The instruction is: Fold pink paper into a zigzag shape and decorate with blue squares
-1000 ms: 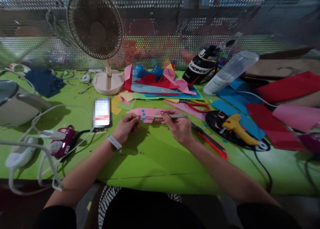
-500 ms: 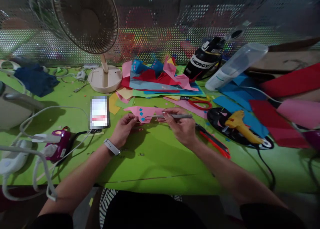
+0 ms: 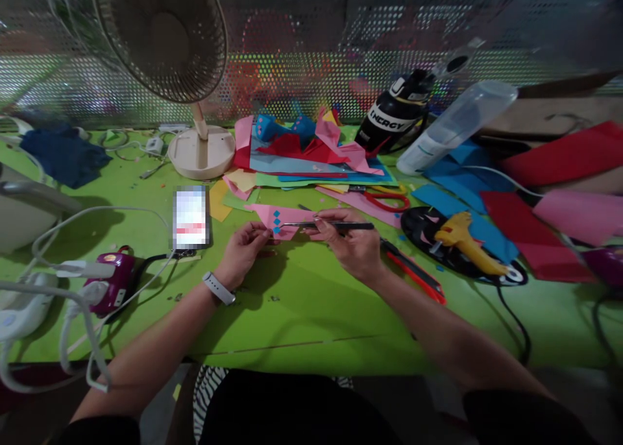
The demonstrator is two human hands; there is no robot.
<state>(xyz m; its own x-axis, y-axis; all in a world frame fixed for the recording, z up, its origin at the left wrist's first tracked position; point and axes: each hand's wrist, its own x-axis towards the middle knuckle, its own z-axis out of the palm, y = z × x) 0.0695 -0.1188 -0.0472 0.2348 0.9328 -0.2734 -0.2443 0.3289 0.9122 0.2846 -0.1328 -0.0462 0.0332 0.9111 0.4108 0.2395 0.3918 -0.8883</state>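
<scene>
A pink piece of paper (image 3: 290, 216) is held up over the green table, with small blue diamond shapes (image 3: 276, 222) in a column on it. Its lower left edge is pinched between the thumb and fingers of my left hand (image 3: 247, 244); a pale band circles that wrist. My right hand (image 3: 351, 242) is closed around metal tweezers (image 3: 348, 225), which point left. Their tips meet the pink paper beside the lowest blue diamond. Some right-hand fingers reach behind the paper's right end, where their contact is partly hidden.
Right of my hands lie a red utility knife (image 3: 413, 273) and a yellow glue gun (image 3: 462, 244) on a black plate. Scissors (image 3: 389, 198) and a stack of coloured paper (image 3: 311, 156) are behind. A phone (image 3: 191, 218), power cables and a fan (image 3: 202, 152) stand left.
The tweezer tips have shifted slightly left against the paper, and the blue diamonds now sit in a straighter column. The paper is tilted a little differently. Both hands keep their grips.
</scene>
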